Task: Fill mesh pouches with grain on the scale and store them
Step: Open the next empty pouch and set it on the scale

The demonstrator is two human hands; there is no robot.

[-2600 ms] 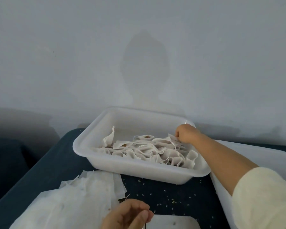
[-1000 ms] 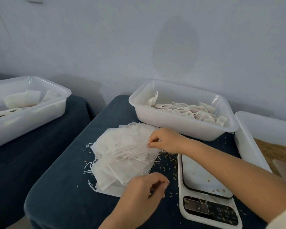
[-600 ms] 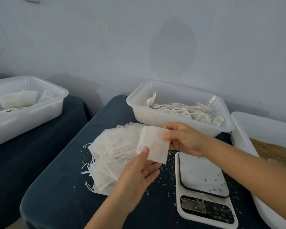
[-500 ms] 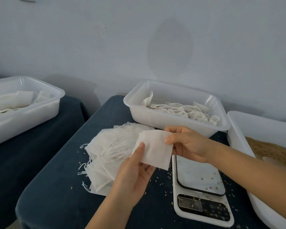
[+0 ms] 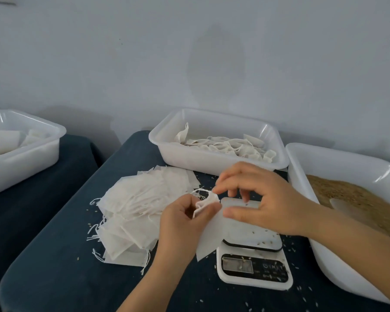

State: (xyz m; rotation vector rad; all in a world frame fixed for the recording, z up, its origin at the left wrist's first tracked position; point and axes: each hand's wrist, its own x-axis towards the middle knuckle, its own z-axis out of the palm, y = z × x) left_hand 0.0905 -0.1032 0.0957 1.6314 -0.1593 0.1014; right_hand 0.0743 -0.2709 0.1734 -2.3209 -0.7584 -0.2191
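The left hand grips one white mesh pouch at its gathered mouth, thumb and fingers curled round the fabric, so the pouch hangs slanting down over the left edge of the white kitchen scale. The right hand meets it from above the scale's platform, forefinger and thumb curled in at the pouch's rim and drawstring loop; whether they actually pinch the cloth I cannot tell. Loose grains lie on the scale's platform and its display panel.

Left of the scale, a heap of empty pouches with trailing strings rests on the dark blue tabletop. Behind the scale stands a white tub of filled pouches. Right of the scale, a larger white tub holds brown grain with a pale scoop lying in it. Far left of the scale, on a separate dark surface, another white tub holds more pouches.
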